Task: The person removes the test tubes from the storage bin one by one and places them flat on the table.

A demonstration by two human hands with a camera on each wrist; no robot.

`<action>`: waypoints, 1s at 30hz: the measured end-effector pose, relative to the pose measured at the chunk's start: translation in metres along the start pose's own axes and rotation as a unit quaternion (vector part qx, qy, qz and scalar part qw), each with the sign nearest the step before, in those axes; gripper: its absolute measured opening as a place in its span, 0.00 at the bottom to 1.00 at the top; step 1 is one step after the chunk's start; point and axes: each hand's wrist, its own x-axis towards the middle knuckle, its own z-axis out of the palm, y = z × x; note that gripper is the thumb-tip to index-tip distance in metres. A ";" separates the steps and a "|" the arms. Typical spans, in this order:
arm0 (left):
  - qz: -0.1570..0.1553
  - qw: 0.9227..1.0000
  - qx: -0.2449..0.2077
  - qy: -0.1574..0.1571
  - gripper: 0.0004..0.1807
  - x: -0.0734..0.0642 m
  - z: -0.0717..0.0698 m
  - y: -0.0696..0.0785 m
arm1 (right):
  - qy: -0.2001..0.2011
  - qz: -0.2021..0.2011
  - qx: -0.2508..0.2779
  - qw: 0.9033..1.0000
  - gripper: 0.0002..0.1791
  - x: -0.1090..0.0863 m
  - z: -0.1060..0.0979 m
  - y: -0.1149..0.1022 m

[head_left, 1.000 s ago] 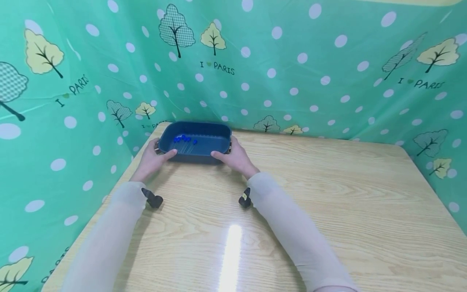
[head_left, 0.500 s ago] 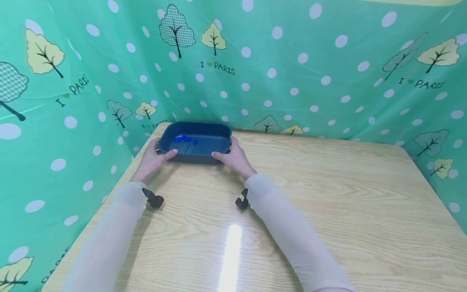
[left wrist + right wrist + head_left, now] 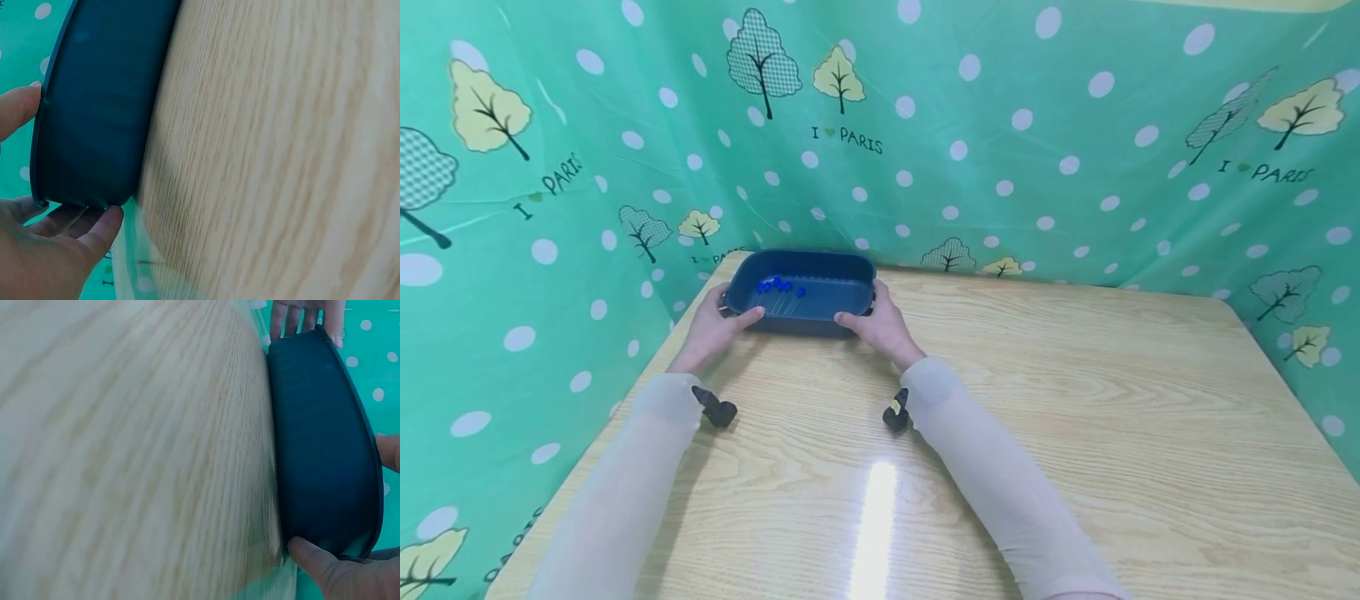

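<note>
A dark blue plastic basin (image 3: 805,327) with rounded corners stands at the back left of the table in the head view. Inside it lie several small bright blue pieces (image 3: 777,284), with thin pale lines running forward from them. My left hand (image 3: 713,327) grips the basin's left end, thumb over the front rim and fingers against the end wall, as the left wrist view shows. At the opposite end my right hand (image 3: 883,323) holds the basin the same way, its thumb on the front rim. In the right wrist view its fingers (image 3: 309,556) press the end wall low down.
Pale wood-grain table (image 3: 1075,417) spreads in front and to the right. A green polka-dot cloth (image 3: 1000,150) hangs close behind the basin and along the left side. Black wrist cameras (image 3: 718,412) hang below both sleeves.
The right forearm and its wrist camera have shifted slightly to the left. The basin and both hands' grips on it look the same.
</note>
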 end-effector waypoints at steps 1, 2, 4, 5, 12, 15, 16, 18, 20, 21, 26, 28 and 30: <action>0.001 1.000 0.000 0.000 0.54 0.000 0.000 0.000 | 0.000 0.000 -0.002 1.000 0.53 0.000 0.000 0.000; 0.001 1.000 -0.001 0.000 0.54 0.000 0.000 0.000 | 0.000 0.000 -0.002 1.000 0.53 0.000 0.000 -0.001; 0.001 1.000 0.000 0.001 0.53 0.000 0.000 0.000 | 0.000 0.001 -0.004 1.000 0.53 -0.001 -0.001 -0.001; 0.000 1.000 -0.001 0.000 0.53 0.000 0.000 0.001 | 0.000 0.001 -0.005 1.000 0.53 -0.001 -0.001 -0.001; -0.013 1.000 -0.007 -0.005 0.54 0.000 0.001 0.001 | 0.001 0.010 -0.004 1.000 0.54 -0.003 -0.002 0.001; -0.015 1.000 -0.010 -0.003 0.55 0.000 0.002 0.001 | 0.004 0.008 0.000 1.000 0.54 -0.003 -0.003 0.001; -0.015 1.000 -0.010 -0.003 0.55 0.000 0.002 0.001 | 0.005 0.007 0.002 1.000 0.53 -0.003 -0.003 0.001; -0.017 1.000 -0.010 -0.006 0.56 0.000 0.002 0.001 | 0.007 0.005 0.002 1.000 0.53 -0.004 -0.003 0.001; -0.019 1.000 -0.008 -0.007 0.57 0.000 0.001 0.001 | 0.008 0.005 0.002 1.000 0.53 -0.004 -0.003 0.001; -0.020 1.000 -0.007 -0.008 0.57 0.000 0.001 0.001 | 0.008 0.004 0.003 1.000 0.53 -0.004 -0.003 0.001; -0.026 1.000 -0.007 -0.010 0.56 0.000 0.002 0.003 | 0.007 0.002 0.004 1.000 0.53 -0.004 -0.004 0.001; -0.027 1.000 -0.009 -0.011 0.56 -0.001 0.002 0.004 | 0.007 0.000 0.003 1.000 0.53 -0.005 -0.004 0.001; -0.029 0.999 -0.008 -0.012 0.57 -0.001 0.002 0.004 | 0.006 0.001 0.001 1.000 0.52 -0.005 -0.004 0.002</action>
